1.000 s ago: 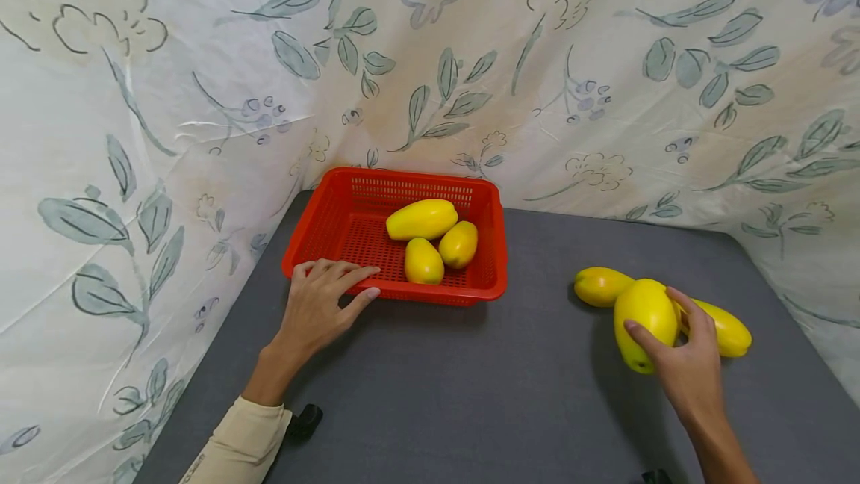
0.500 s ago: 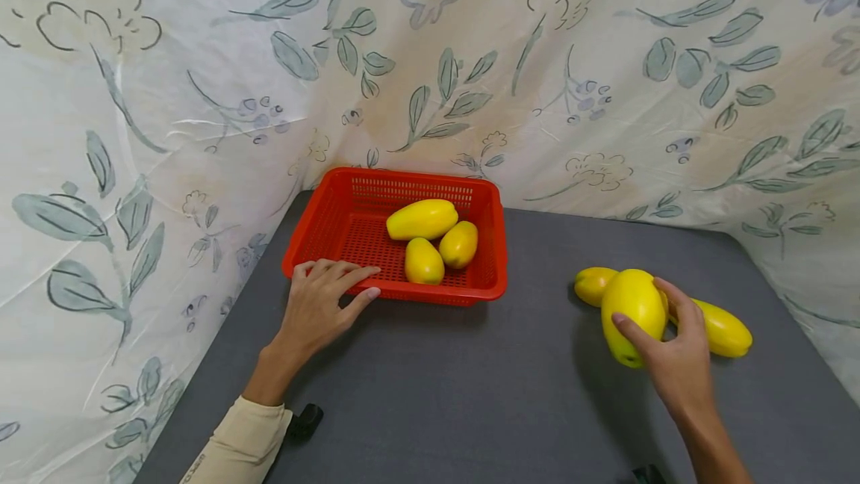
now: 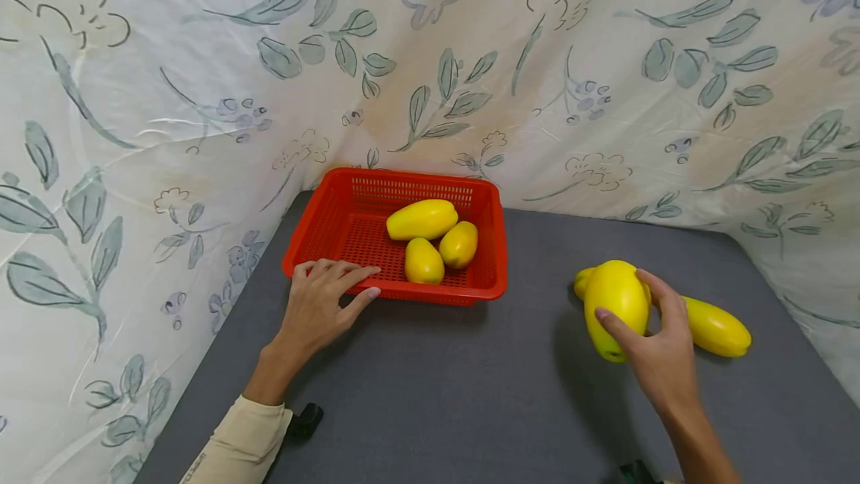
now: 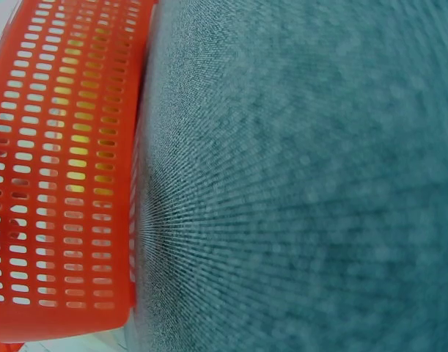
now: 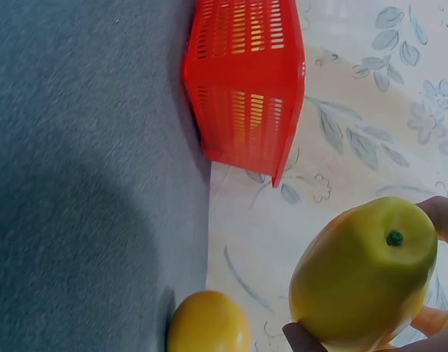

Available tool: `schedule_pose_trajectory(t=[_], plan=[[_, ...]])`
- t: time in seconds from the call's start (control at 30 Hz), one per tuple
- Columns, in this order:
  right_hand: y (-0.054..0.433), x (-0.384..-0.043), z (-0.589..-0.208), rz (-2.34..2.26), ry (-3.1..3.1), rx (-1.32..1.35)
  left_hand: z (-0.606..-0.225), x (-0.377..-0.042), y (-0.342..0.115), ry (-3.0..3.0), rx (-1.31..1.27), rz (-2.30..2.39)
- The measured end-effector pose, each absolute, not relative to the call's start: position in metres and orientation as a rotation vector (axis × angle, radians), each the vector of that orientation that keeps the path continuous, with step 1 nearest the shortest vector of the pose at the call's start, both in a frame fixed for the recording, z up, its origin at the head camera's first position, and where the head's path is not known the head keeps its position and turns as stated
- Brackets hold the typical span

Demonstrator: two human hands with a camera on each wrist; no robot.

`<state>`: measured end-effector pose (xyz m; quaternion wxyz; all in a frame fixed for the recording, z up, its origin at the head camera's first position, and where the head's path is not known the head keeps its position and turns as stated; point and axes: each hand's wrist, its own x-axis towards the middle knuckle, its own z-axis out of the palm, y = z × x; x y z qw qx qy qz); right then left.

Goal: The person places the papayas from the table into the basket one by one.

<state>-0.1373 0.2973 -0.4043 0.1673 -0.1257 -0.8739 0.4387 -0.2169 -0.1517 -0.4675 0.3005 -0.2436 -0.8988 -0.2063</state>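
Grey bench (image 3: 470, 394), red basket (image 3: 473, 294), and a right hand (image 3: 665, 353) bringing a yellow fruit (image 3: 614, 305) leftward as we watch.
At the back of the bench we find the basket, the left hand (image 3: 322, 305) resting at its near rim, fingers spread. The right hand is clamped on the yellow fruit above the bench, further left than a moment ago; we judge it nearer the basket, yet outside it. Inside lie three fruits (image 3: 422, 220); on the bench, one long fruit (image 3: 717, 329) and another, mostly hidden fruit (image 3: 580, 282).

Soft shadow (image 3: 583, 361), left wrist view seemingly blurred
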Motion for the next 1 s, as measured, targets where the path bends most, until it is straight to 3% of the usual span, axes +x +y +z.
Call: schedule_pose_trajectory(t=[1.0], plan=[[0.258, -0.142, -0.389, 1.351, -2.442, -0.119, -0.467, -0.216, -0.151, -2.397, -0.64, -0.56]])
